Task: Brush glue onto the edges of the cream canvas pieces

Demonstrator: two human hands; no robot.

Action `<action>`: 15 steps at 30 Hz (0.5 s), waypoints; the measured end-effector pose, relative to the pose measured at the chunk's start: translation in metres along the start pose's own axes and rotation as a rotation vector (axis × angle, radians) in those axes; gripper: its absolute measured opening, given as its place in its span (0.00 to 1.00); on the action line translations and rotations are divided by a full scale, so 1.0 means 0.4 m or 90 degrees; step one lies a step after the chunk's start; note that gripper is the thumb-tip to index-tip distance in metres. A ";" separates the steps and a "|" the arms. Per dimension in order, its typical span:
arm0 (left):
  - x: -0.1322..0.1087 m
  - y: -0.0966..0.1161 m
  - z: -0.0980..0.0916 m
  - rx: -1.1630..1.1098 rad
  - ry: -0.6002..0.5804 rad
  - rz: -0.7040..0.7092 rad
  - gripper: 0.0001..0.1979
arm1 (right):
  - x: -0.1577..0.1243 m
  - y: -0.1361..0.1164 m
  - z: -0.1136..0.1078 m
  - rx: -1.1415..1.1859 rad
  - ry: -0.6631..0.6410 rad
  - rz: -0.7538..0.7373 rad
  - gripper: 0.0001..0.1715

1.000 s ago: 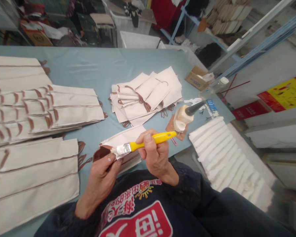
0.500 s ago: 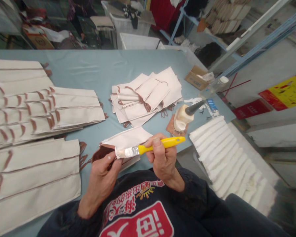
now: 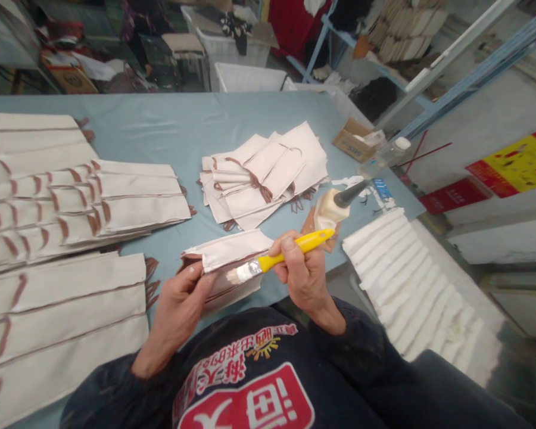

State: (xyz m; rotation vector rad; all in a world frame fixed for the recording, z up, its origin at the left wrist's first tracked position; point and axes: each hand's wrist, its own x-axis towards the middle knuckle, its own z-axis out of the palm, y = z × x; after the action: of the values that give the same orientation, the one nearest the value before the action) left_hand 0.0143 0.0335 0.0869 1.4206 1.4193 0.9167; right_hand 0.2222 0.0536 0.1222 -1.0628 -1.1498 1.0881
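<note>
My right hand [image 3: 302, 268] is closed round the yellow handle of a paintbrush [image 3: 290, 249]. White stuff coats the bristles, which point left and lie at or just over a cream fabric piece [image 3: 234, 247] with brown edging. Whether they touch it I cannot tell. The fingers of my left hand [image 3: 181, 301] pinch the left end of that piece, where a brown inner side shows. Beyond my right hand a cream-coloured bottle with a dark conical nozzle [image 3: 333, 208] stands on a brown pad [image 3: 309, 223].
Cream pieces with brown loops lie in a loose pile [image 3: 263, 176] ahead and in overlapping rows [image 3: 75, 202] at the left. White folded material [image 3: 406, 280] is stacked on the right. A small cardboard box [image 3: 354, 141] and a clear bottle [image 3: 386, 156] stand at the table's [image 3: 147, 128] far right.
The brush has moved right, away from my left fingertips, and now lies along the fabric piece. My left hand has shifted slightly left and down, and the piece's brown opening looks narrower.
</note>
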 end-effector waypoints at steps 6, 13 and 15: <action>0.033 0.060 -0.052 -0.071 -0.084 -0.061 0.17 | 0.006 -0.012 0.007 0.007 0.049 -0.057 0.25; 0.026 0.102 -0.057 -0.269 -0.221 -0.185 0.22 | 0.014 0.000 0.033 -0.062 0.032 -0.275 0.16; 0.022 0.103 -0.044 -0.315 -0.206 -0.210 0.22 | 0.020 0.005 0.025 -0.131 -0.005 -0.349 0.13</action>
State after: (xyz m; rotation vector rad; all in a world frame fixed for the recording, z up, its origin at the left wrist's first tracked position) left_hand 0.0118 0.0466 0.1305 0.8829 1.0474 0.7199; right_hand 0.2129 0.0627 0.1224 -0.8208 -1.4712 0.5513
